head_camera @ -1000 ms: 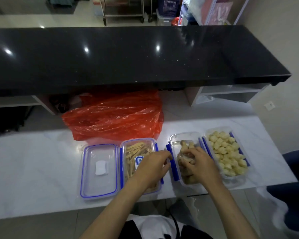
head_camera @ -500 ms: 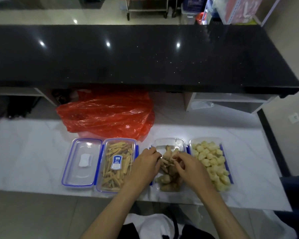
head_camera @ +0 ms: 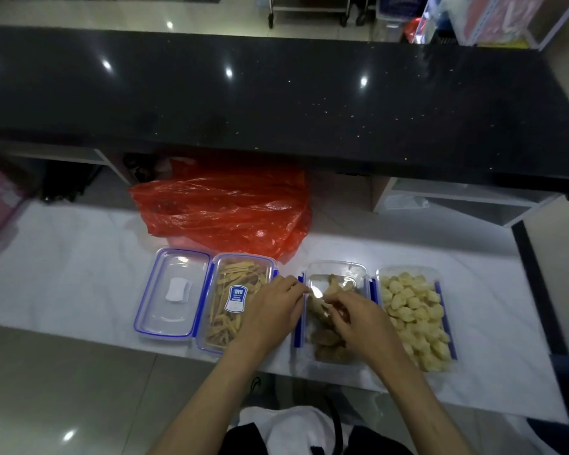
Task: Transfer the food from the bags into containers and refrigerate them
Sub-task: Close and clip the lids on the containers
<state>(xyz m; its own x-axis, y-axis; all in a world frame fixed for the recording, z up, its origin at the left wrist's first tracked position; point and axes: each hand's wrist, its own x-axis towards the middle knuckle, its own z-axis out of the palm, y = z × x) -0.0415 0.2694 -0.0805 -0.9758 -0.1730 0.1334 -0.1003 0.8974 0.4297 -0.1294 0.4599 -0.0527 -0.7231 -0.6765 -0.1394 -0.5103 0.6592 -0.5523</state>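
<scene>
Fingers: both sets meet over the middle container [head_camera: 334, 284]. Those of my left hand [head_camera: 270, 315] are curled and pinch something thin and clear at its left rim; those of my right hand [head_camera: 358, 318] are curled down onto the brown food pieces [head_camera: 326, 339] and what looks like the same clear wrapping. Whether it is a small bag or film I cannot tell.

Step in hand: by my judgement, getting the last wrapping off this portion so the pieces lie loose in the box.

Doing it well: I should hold the pull low and over the box, one hand steadying the pieces while the other draws the plastic away sideways, so nothing tips onto the tabletop [head_camera: 79, 257].

Where the food is: brown pieces in the middle container; thin strips [head_camera: 230, 290] in the lidded box to its left; pale round pieces [head_camera: 414, 310] in the open box on the right.

Long axis: all the boxes lie flat with their long sides running away from me, side by side in a row. The strips mostly follow that line too.

Other things: a separate lid [head_camera: 174, 292] lies flat at the far left; the red bag [head_camera: 224, 208] sits crumpled behind the row.

Left to do: lids on, then the refrigerator.
</scene>
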